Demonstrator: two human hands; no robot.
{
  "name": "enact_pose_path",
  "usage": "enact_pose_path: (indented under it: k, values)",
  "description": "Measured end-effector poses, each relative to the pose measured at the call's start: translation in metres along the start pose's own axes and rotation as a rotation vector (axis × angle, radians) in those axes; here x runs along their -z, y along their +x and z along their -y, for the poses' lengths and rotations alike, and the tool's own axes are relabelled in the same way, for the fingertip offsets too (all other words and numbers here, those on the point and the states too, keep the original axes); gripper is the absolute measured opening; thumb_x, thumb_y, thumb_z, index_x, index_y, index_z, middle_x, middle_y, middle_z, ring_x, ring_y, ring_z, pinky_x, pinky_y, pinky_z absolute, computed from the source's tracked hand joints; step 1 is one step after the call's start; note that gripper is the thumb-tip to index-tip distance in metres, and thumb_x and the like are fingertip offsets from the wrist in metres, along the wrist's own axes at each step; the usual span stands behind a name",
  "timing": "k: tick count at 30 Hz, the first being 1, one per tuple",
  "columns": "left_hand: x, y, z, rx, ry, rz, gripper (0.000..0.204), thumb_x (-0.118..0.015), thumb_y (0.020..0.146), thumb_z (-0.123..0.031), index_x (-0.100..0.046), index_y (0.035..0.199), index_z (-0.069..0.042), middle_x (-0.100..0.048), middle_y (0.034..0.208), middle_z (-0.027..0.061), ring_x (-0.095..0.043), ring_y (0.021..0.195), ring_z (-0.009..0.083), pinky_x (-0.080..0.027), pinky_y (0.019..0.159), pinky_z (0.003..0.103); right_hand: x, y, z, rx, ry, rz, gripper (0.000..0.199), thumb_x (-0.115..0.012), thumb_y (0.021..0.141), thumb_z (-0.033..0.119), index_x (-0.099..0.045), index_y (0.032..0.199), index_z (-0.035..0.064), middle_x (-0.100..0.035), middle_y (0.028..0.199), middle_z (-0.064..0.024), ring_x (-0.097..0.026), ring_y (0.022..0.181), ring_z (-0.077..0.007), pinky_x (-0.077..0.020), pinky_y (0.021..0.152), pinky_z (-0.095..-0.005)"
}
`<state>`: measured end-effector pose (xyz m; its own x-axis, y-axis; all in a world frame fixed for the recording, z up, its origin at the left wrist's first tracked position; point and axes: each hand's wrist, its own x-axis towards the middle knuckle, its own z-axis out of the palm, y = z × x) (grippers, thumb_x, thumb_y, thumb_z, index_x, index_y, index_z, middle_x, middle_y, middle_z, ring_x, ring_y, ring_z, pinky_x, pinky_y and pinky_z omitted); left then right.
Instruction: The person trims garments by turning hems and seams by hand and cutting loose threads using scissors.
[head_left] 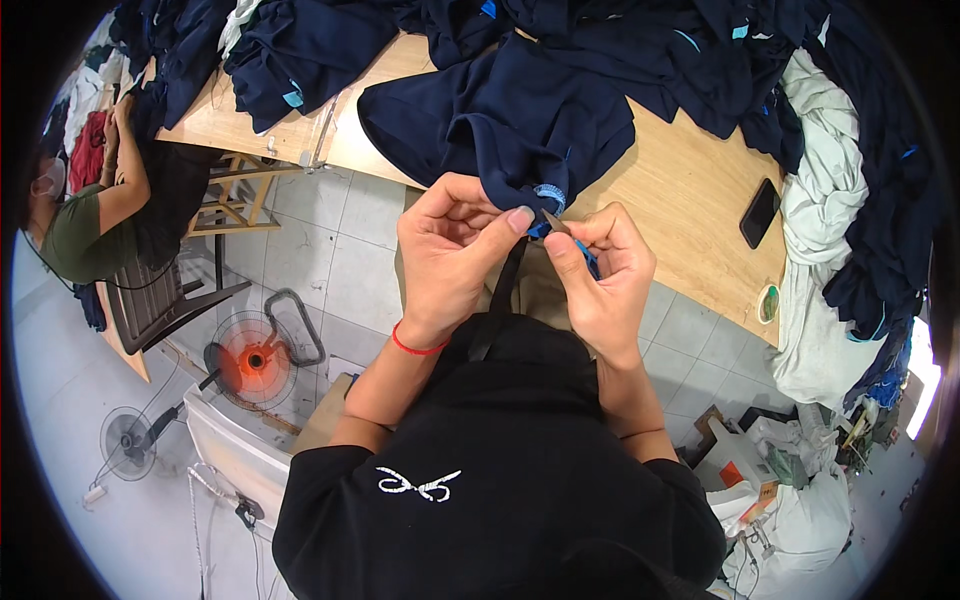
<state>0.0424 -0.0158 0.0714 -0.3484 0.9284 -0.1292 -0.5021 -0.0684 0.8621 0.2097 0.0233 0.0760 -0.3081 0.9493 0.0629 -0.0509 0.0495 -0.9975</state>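
Note:
A navy garment (510, 115) lies over the near edge of the wooden table, its lower end drawn toward me. My left hand (450, 245) is closed on that end, thumb and fingers pinching the fabric beside a light-blue stitched edge (550, 194). Close by on the right, my right hand (610, 265) is closed around small blue-handled thread snips (592, 264). Their pointed metal tip is at the garment, near my left thumb. Part of the snips is hidden by my fingers.
More navy garments (640, 50) are heaped along the wooden table (690, 200). A black phone (760, 213) lies at right beside a long bundle of pale cloth (825, 140). An orange fan (255, 360) and a clear plastic bin (235, 440) stand at left. Another person (95, 220) works at far left.

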Motion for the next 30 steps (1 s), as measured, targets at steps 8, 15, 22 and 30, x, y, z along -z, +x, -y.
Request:
enact_pose_path:
  k: [8,15,22,30]
  values:
    - [-0.003,0.009,0.003,0.069,-0.365,0.004,0.032,-0.064,0.104,0.005,-0.056,0.134,0.0,-0.073,0.122,0.0117,-0.074,0.11,0.0171,-0.065,0.1,0.04,0.009,0.002,-0.003,-0.117,0.148,-0.108,0.018,-0.077,0.1,0.004,-0.061,0.108,0.0012,-0.069,0.095,-0.0009,-0.058,0.083,-0.0027,-0.045,0.075,-0.0201]
    - [0.0,0.013,0.008,0.143,-0.468,-0.027,0.041,-0.06,0.106,0.004,-0.051,0.145,-0.007,-0.071,0.129,0.0097,-0.073,0.116,0.0195,-0.064,0.104,0.047,0.017,0.0,-0.009,-0.196,0.215,-0.158,0.021,-0.077,0.1,0.004,-0.061,0.113,0.0005,-0.069,0.1,-0.0031,-0.059,0.086,-0.0042,-0.046,0.077,-0.0206]
    - [0.014,0.014,0.001,0.057,-0.382,-0.083,0.051,-0.066,0.102,0.004,-0.049,0.149,-0.008,-0.068,0.123,0.0064,-0.071,0.107,0.0157,-0.064,0.094,0.04,0.021,0.008,-0.003,-0.087,0.1,-0.208,0.025,-0.078,0.099,0.007,-0.063,0.118,-0.0004,-0.067,0.093,-0.0008,-0.058,0.082,-0.0048,-0.0458,0.076,-0.02]
    - [0.112,0.05,-0.001,-0.115,0.463,-0.367,0.027,-0.074,0.101,-0.001,-0.07,0.127,0.003,-0.072,0.123,0.0088,-0.067,0.109,0.0122,-0.056,0.097,0.028,0.112,0.03,-0.102,-0.26,-0.247,-0.538,0.02,-0.073,0.105,0.015,-0.072,0.115,-0.0023,-0.072,0.095,-0.0049,-0.063,0.089,-0.0101,-0.0483,0.083,-0.0256]
